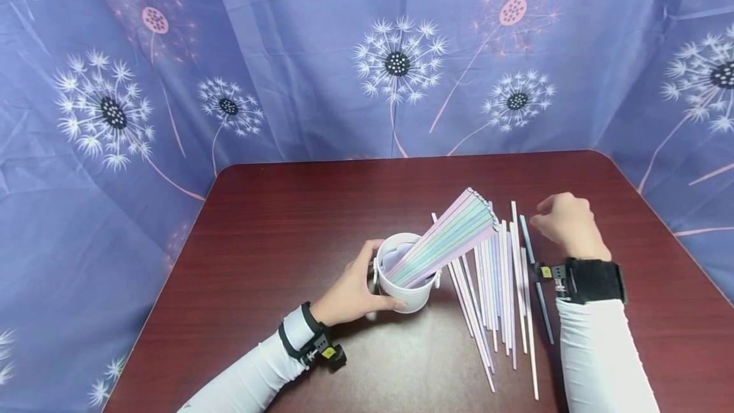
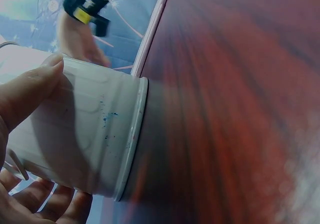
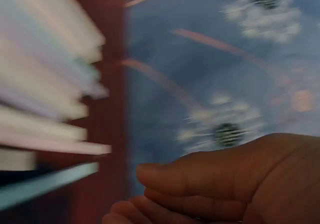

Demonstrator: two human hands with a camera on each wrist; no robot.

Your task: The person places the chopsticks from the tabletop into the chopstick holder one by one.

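Fingers of the left hand (image 1: 351, 292) grip the pail (image 1: 414, 301), while the right hand (image 1: 569, 225), relaxed and empty, flanks loose straws (image 1: 504, 273), probably light, crushable, best pinched mid-length.

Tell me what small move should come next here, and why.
I'd probably have the right fingers pinch the blue straw: it lies loose on the table close by, and they appear to hold nothing. The left fingers grip the white bucket, where a bundle of straws leans, so it seems steadied for one more.
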